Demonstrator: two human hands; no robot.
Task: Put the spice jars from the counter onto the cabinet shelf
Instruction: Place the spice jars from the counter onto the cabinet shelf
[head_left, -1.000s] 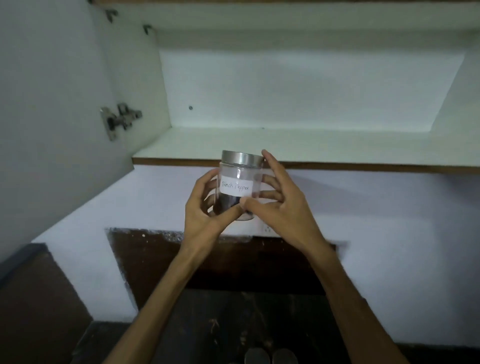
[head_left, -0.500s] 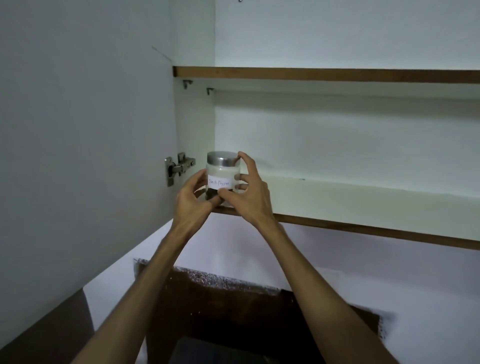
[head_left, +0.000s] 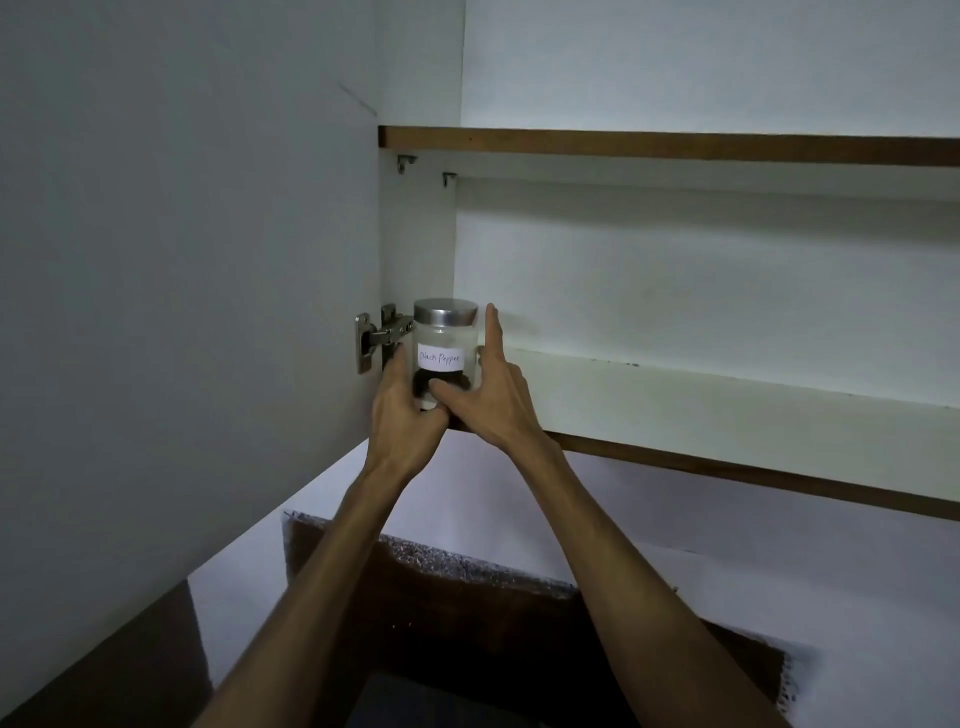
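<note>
A clear glass spice jar (head_left: 444, 345) with a metal lid and a white label reading "Black Pepper" stands upright at the far left end of the white cabinet shelf (head_left: 727, 410), dark peppercorns in its bottom. My left hand (head_left: 402, 415) wraps the jar's lower left side. On the jar's right side sits my right hand (head_left: 491, 400), thumb across the front and index finger pointing up beside the lid. Whether the jar's base rests on the shelf is hidden by my hands.
The open cabinet door (head_left: 182, 312) stands close on the left, its metal hinge (head_left: 376, 335) right beside the jar. A second shelf edge (head_left: 675, 145) runs above. The rest of the lower shelf stretches away to the right. A dark counter lies below.
Both hands have carried the jar up from in front of the shelf edge and leftward into the shelf's left corner. My view has tilted up and moved closer.
</note>
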